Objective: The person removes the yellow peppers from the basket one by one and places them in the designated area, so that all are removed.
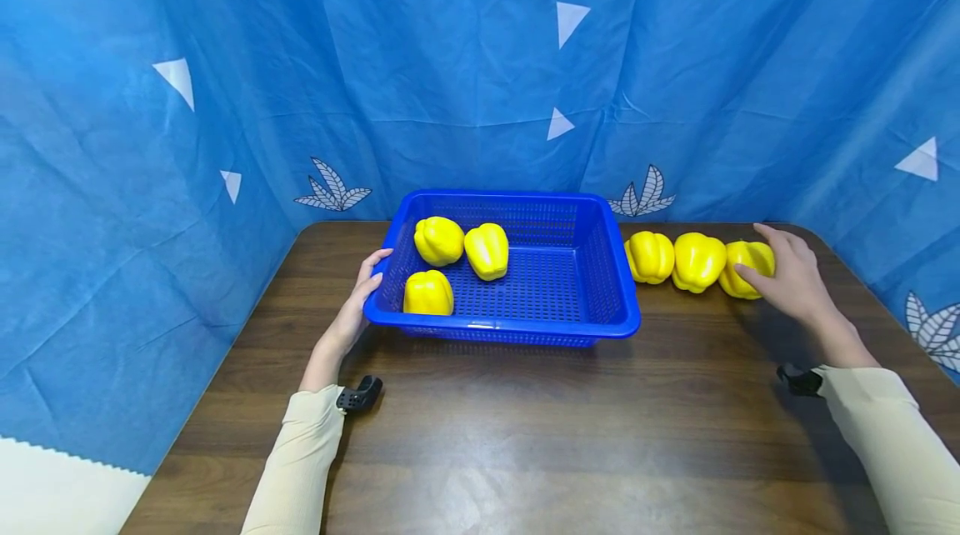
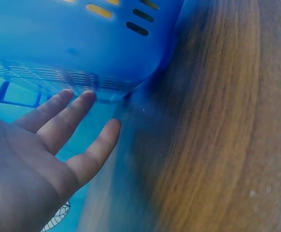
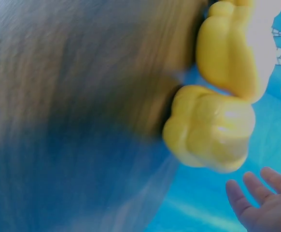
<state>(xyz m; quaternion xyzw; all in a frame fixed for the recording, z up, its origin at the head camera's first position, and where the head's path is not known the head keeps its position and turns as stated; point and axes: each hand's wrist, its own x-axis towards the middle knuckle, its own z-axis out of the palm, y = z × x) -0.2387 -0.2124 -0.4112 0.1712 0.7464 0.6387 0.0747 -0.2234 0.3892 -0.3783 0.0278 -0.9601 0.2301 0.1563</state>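
Observation:
A blue perforated plastic basket [image 1: 517,328] stands on the table with three yellow bell peppers in it: one at the back left [image 1: 439,241], one beside it [image 1: 487,252] and one at the front left [image 1: 428,293]. My left hand [image 1: 352,310] is at the basket's left rim; in the left wrist view its fingers [image 2: 65,121] extend beside the slotted wall. On the right, three more yellow bell peppers stand in a row. My right hand [image 1: 795,272] reaches over the rightmost bell pepper [image 1: 738,264], fingers spread and thumb apart. In the right wrist view that pepper [image 3: 208,128] sits off the fingertips [image 3: 236,191].
Right of the basket, the left pepper of the row [image 1: 650,257] overlaps its edge in the head view, with the middle pepper [image 1: 698,262] close by. A brown wooden table [image 1: 525,435] carries everything. Blue patterned curtain [image 1: 480,60] hangs behind and at the sides.

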